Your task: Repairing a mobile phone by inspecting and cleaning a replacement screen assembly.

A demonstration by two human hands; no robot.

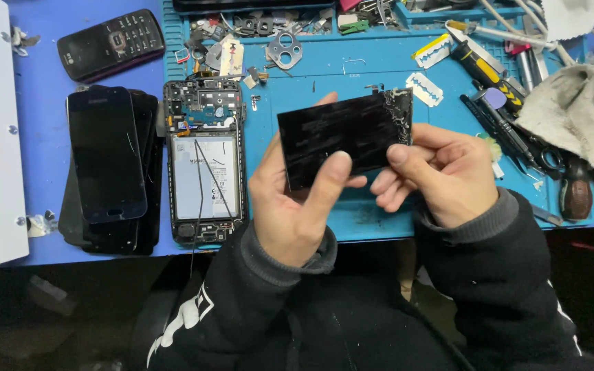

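Item: black screen panel (342, 137), held above the blue mat (379, 213); our left hand (290, 199) grips its lower edge, our right hand (441, 172) pinches the cracked end. Opened phone (204, 161) lies beside. We judge light, even edge pressure best, avoiding flex.

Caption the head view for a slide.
Left hand and right hand hold a black glossy phone screen panel above a blue repair mat.

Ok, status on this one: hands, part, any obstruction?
Left hand and right hand both gripping black screen panel. Held above blue mat. Nothing in the way.
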